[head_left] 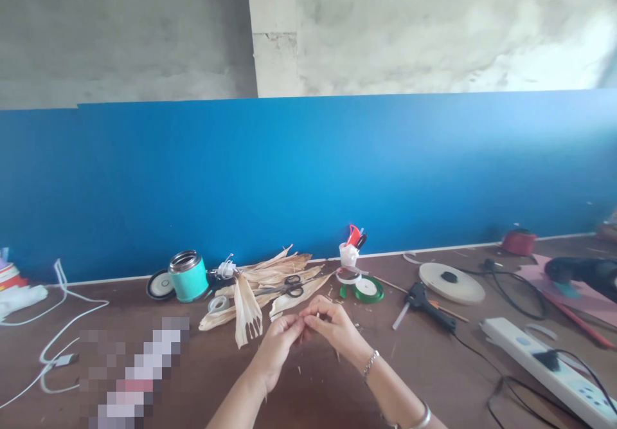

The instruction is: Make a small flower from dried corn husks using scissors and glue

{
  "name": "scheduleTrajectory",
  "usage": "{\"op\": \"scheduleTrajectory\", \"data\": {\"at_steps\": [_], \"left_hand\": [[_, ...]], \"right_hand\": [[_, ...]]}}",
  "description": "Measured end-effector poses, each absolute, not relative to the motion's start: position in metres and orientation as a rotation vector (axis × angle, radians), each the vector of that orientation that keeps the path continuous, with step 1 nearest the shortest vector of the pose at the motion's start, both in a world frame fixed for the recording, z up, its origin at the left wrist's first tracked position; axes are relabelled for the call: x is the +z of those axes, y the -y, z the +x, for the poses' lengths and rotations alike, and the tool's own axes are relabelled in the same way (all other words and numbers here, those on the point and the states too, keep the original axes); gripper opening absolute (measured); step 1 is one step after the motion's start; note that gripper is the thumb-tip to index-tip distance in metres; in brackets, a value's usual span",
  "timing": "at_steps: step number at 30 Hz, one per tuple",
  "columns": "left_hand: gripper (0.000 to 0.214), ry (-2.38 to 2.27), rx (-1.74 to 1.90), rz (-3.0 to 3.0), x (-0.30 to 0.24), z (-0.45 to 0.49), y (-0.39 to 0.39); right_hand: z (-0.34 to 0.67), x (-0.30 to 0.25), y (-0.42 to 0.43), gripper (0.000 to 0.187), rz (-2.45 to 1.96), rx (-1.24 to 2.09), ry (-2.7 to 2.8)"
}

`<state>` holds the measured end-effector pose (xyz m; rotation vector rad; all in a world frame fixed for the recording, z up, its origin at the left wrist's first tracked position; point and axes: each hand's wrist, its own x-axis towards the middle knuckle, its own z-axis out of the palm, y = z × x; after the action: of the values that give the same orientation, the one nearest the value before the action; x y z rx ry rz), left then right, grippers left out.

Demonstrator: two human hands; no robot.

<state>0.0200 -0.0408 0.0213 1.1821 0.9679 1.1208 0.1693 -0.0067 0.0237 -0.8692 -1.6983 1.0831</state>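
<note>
Above the middle of the table, my left hand (281,346) and my right hand (336,331) meet at the fingertips. Both are closed in a pinch, and whatever they hold between them is too small and hidden to name. Just beyond lie dried corn husks (284,265); one husk with a slit, fringed end (247,310) is left of my left hand. Black-handled scissors (293,285) rest on the husks. A roll of clear tape (218,304) sits by them. Past my right hand is a spool of green ribbon (369,289), and small scraps lie under my hands.
A turquoise thermos jar (187,278) stands at back left beside its lid (160,284). On the right are a glue gun (424,303), a round white disc (450,283) and a power strip (554,371) with trailing cords. White cables (48,352) run along the left. A blue panel (308,178) borders the table.
</note>
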Motion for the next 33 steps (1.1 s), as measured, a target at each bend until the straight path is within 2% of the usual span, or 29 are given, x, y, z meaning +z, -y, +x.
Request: {"op": "scheduleTrajectory", "data": {"at_steps": [6,14,22,27,30,33], "left_hand": [[0.037,-1.084,1.096,1.268,0.017,0.02,0.037],[0.03,-1.254,1.123,1.287,0.005,0.02,0.028],[0.033,-1.289,1.114,1.716,0.013,0.021,0.037],[0.037,-1.214,1.126,1.634,0.009,0.023,0.037],[0.037,-1.099,1.148,1.523,0.007,0.025,0.037],[0.035,-1.047,1.147,1.432,0.009,0.026,0.038]], "right_hand": [[0.17,0.026,0.007,0.017,-0.991,0.914,1.776],[0.173,0.03,0.007,0.016,-1.079,0.854,1.816],[0.173,0.028,0.006,0.02,-1.034,0.732,1.768],[0.174,0.026,0.004,0.022,-1.008,0.998,1.689],[0.175,0.025,0.002,0.028,-0.901,1.246,1.618],[0.174,0.023,0.0,0.036,-0.839,1.323,1.552]]}}
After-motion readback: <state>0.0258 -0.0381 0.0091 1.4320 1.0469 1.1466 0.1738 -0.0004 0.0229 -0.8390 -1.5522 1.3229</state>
